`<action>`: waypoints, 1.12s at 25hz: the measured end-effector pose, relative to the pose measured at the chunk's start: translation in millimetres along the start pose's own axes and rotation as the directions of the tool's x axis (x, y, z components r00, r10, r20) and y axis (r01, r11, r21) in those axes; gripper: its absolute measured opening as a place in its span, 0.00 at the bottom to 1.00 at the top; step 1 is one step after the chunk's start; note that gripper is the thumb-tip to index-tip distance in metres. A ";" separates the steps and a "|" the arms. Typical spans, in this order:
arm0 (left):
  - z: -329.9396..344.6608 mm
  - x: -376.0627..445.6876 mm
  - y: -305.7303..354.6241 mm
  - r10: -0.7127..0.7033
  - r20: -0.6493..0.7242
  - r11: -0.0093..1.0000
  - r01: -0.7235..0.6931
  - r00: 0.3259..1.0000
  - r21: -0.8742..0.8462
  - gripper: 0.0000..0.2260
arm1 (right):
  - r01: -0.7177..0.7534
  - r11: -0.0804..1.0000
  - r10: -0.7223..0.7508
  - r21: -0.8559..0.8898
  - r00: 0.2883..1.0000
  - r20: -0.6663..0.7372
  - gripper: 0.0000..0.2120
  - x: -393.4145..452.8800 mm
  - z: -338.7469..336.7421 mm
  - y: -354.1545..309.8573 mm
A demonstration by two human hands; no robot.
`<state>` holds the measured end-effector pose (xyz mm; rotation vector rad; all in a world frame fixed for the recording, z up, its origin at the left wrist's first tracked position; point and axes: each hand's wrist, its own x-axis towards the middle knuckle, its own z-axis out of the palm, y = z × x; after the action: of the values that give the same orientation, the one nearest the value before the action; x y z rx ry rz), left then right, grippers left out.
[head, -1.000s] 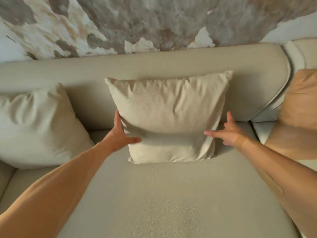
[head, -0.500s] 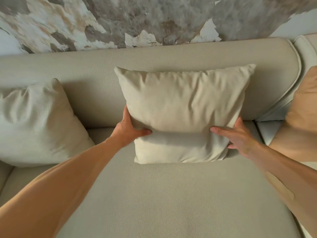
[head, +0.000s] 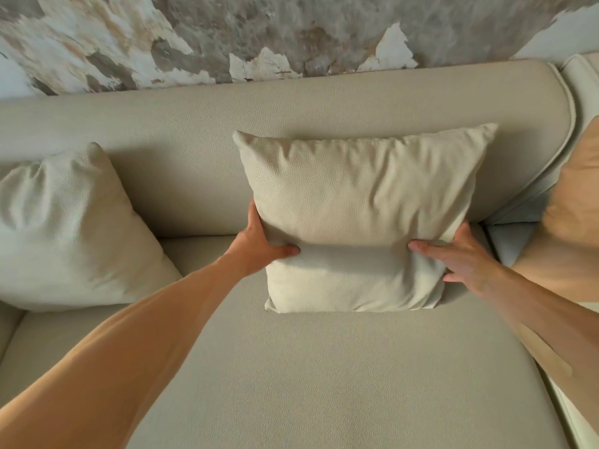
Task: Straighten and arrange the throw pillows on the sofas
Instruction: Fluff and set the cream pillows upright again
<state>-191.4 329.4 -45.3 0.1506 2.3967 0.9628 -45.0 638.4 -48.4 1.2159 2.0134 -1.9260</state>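
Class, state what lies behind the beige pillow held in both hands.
The sofa backrest rises directly behind the beige pillow, showing above and beside it. The covered stretch and the fingers behind the pillow's edges are hidden.

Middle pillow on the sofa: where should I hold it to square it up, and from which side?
Grip the middle pillow by its two side edges, low down, coming from the front, as the left hand and right hand do now. It stands upright against the sofa back, so its sides are free; thumbs in front, fingers wrapped behind.
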 end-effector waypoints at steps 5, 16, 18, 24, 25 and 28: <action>-11.1 -10.2 10.2 0.060 -0.024 0.967 -0.064 0.998 -0.249 0.54 | 0.059 0.997 -0.058 0.050 0.998 -0.020 0.50 -2.2 -9.9 -16.1; -84.5 27.0 75.9 -0.085 -0.475 0.892 -0.146 0.876 -0.428 0.01 | 0.263 0.938 -0.120 0.227 0.857 -0.501 0.16 33.6 -38.2 -115.2; -83.9 32.4 74.9 -0.158 -0.499 0.869 -0.120 0.852 -0.480 0.04 | 0.266 0.937 -0.119 0.225 0.852 -0.509 0.16 39.2 -38.0 -117.3; -81.2 38.2 54.2 -0.133 -0.395 0.818 -0.124 0.909 -0.562 0.11 | 0.235 0.950 -0.117 0.207 0.880 -0.460 0.10 50.4 -39.7 -95.0; -75.6 35.3 38.1 -0.145 -0.361 0.826 -0.088 0.921 -0.556 0.11 | 0.206 0.959 -0.098 0.197 0.887 -0.452 0.11 49.9 -42.3 -78.2; -35.1 26.9 -43.2 -0.206 -0.270 0.959 0.139 0.941 -0.247 0.10 | -0.008 0.985 -0.048 -0.174 0.947 -0.317 0.13 51.1 -51.0 27.9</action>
<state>-228.5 284.2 -65.4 -0.3049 2.4867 1.2341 -40.7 703.6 -90.0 1.5492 2.2960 -1.6013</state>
